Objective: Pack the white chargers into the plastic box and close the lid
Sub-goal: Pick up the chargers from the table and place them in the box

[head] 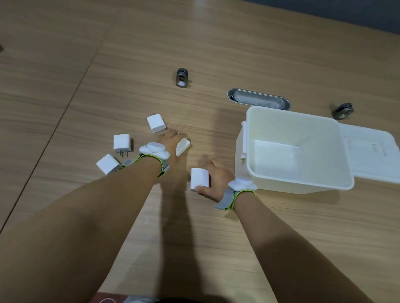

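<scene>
- A head-worn camera looks down at a wooden table (225,57) with two bare forearms reaching forward, each wrist wearing a white sensor on a grey and green strap.
- The left hand (171,144) is curled over a white charger (182,147), which shows at the hand's right edge, tilted; whether it is lifted off the table cannot be told.
- The right hand (216,179) is closed around a second charger (199,178), thumb below it and fingers above, with the charger's flat white face pointing left.
- Three loose chargers lie on the table around the left hand: one just beyond its fingers (156,123), one to its left with metal prongs pointing toward the camera (122,143), and one beside the left wrist, partly hidden by the strap (108,164).
- The plastic box (294,180) stands open just to the right of the right hand, white and translucent, with nothing visible inside.
- Its lid (373,153) lies flat on the far right side of the box, away from both hands.
- Beyond the box is an oval metal cable port (258,99) set in the tabletop.
- Two small dark cylindrical objects sit farther out, one beyond the left hand (182,77) and one beyond the lid (343,110).
</scene>
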A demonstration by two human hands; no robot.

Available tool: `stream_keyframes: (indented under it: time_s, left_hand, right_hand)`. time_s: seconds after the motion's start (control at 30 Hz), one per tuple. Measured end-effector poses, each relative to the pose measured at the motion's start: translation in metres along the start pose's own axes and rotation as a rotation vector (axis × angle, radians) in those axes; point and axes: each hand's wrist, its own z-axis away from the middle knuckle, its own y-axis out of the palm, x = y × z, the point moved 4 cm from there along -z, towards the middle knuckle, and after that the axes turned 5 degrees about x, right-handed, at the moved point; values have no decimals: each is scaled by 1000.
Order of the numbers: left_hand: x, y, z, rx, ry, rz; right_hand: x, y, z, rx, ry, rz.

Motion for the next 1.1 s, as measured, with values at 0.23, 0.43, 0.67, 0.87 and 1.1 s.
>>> stream_keyframes:
  time_s: [0.23, 0.43, 0.67, 0.87, 1.1]
  left_hand:
    - [4, -1, 11, -37, -74, -5]
    - [8, -13, 27, -141, -191, -9]
    - [1, -51, 41, -326, -317, 74]
    - [-12, -74, 48, -457, -351, 166]
    - [-44, -95, 47, -564, -319, 182]
  right_hand:
    - [7, -3, 5, 6, 3, 83]
    - [20, -11, 1, 42, 103, 86]
    - [44, -41, 3, -254, 246, -110]
    - [66, -69, 8, -428, 311, -450]
    - [74, -124, 21, -662, 173, -567]
